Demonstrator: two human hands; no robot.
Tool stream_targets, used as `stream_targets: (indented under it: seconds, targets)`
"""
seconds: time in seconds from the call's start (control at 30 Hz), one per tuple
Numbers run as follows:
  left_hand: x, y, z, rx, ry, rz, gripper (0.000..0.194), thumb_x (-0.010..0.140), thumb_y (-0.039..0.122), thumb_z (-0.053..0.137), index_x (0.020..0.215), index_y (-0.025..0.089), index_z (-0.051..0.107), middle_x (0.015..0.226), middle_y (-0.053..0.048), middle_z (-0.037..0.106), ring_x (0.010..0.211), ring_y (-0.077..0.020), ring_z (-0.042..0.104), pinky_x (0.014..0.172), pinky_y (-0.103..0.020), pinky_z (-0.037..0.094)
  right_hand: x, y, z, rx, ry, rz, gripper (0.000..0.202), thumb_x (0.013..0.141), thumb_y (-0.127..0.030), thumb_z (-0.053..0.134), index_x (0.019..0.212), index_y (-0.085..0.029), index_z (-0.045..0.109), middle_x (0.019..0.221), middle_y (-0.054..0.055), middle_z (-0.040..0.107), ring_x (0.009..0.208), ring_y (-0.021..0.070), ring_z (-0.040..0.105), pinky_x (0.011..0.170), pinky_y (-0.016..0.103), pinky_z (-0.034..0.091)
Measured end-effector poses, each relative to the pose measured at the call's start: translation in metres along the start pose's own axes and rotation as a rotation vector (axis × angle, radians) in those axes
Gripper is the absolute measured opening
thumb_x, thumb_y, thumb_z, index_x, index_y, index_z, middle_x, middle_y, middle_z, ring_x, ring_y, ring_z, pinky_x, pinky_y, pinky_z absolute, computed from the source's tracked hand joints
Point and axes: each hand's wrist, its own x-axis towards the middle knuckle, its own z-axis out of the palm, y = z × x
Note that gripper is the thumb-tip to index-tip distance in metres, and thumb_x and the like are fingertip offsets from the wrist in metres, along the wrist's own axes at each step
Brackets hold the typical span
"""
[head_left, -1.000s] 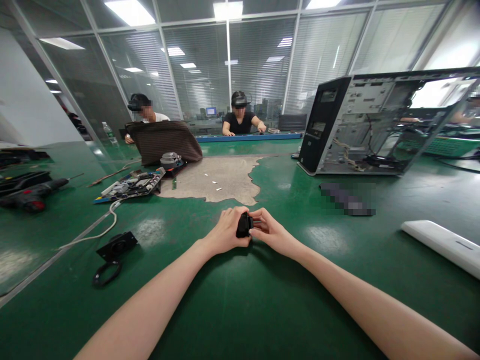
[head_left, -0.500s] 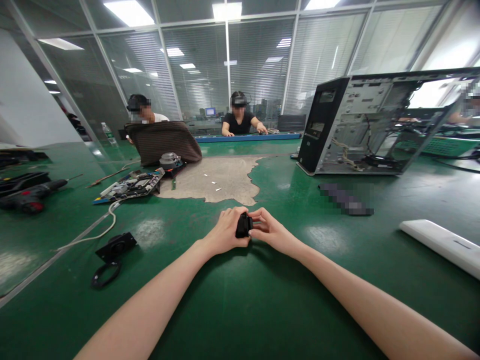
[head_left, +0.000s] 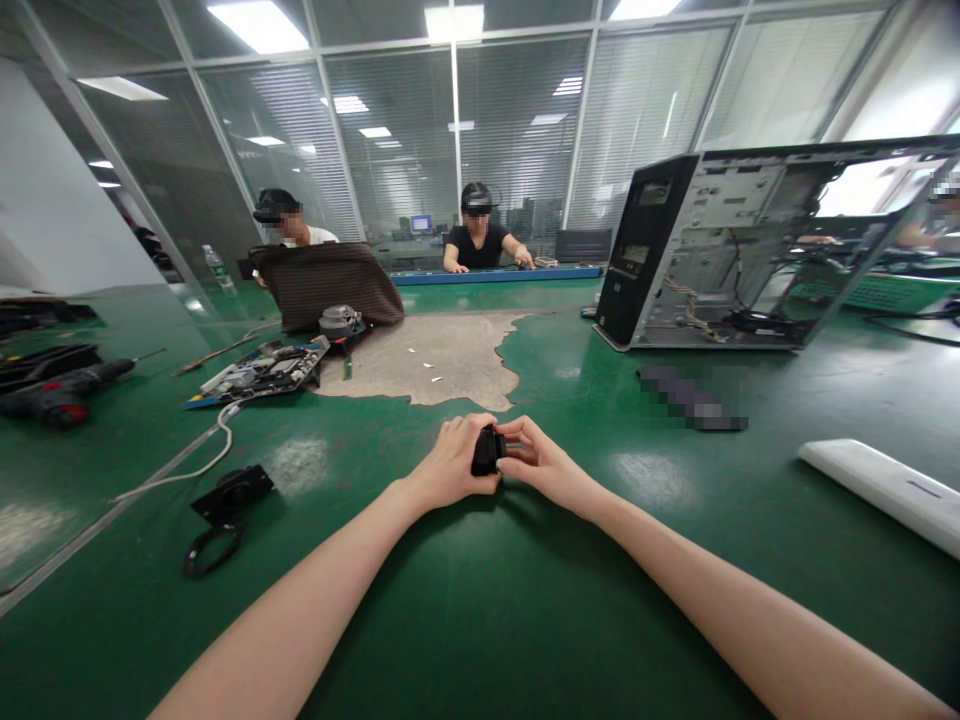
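Between my two hands, just above the green tabletop [head_left: 480,600], is a small black block-shaped part [head_left: 487,452]; its exact kind does not show. My left hand [head_left: 456,460] wraps round it from the left, thumb underneath. Fingertips of my right hand [head_left: 541,460] pinch its right side. To the left on the table lie a black camera-like part with a round lens ring [head_left: 234,493] and, just in front of it, a loose black ring [head_left: 213,549].
Left: a circuit board [head_left: 262,372], a cordless drill [head_left: 64,390], a white cable [head_left: 225,430] and a brown striped cover [head_left: 326,287]. Right: an opened computer case [head_left: 660,260], a blurred-out dark object [head_left: 690,397] and a white slab [head_left: 885,490]. Two people [head_left: 480,240] sit opposite.
My hands and the black part look the same. Across the table, the person at the left has turned their head slightly; a person at the far right edge has shifted.
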Motion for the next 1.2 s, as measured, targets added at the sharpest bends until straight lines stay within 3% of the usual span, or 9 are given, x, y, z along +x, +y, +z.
stream_targets:
  seconds: [0.17,0.33,0.5,0.8,1.2]
  targets:
    - [0.000,0.000,0.001,-0.012,0.011,0.000,0.060,0.064,0.025,0.061,0.115,0.022,0.030,0.106,-0.006,0.047,0.094,-0.0241,0.046,0.083,-0.039,0.034,0.002,0.002,0.003,-0.044,0.089,0.033,0.018,0.077,-0.032,0.055,0.088,-0.020,0.048,0.093,0.002,0.057,0.082,0.0143,0.059,0.079,0.034,0.048]
    - [0.000,0.000,0.000,-0.011,0.007,-0.001,0.057,0.065,0.026,0.061,0.114,0.021,0.031,0.106,-0.006,0.047,0.092,-0.0238,0.046,0.083,-0.039,0.034,0.002,0.004,-0.004,-0.088,0.095,-0.015,0.025,0.072,-0.023,0.060,0.093,-0.021,0.048,0.099,0.003,0.055,0.096,0.0160,0.055,0.088,0.036,0.044]
    - [0.000,0.000,-0.001,-0.028,-0.001,-0.017,0.060,0.064,0.027,0.063,0.115,0.022,0.031,0.106,-0.006,0.047,0.094,-0.0245,0.046,0.084,-0.039,0.034,0.002,0.005,-0.012,-0.090,0.189,0.075,0.027,0.067,-0.022,0.064,0.091,-0.019,0.051,0.098,0.004,0.057,0.092,0.0160,0.057,0.088,0.037,0.044]
    - [0.000,0.000,0.002,-0.020,0.011,-0.009,0.060,0.064,0.027,0.062,0.114,0.022,0.031,0.106,-0.006,0.047,0.094,-0.0244,0.046,0.082,-0.039,0.034,0.013,0.003,-0.002,0.030,0.130,0.187,0.029,0.061,-0.026,0.070,0.085,-0.016,0.056,0.085,0.002,0.062,0.075,0.0143,0.061,0.074,0.033,0.048]
    - [-0.001,0.000,0.003,0.001,0.029,-0.007,0.058,0.066,0.027,0.061,0.115,0.022,0.031,0.110,-0.007,0.047,0.095,-0.0248,0.046,0.083,-0.039,0.033,0.003,0.010,0.007,-0.058,0.172,0.044,0.022,0.071,-0.029,0.061,0.090,-0.019,0.055,0.089,0.002,0.061,0.077,0.0146,0.060,0.073,0.031,0.049]
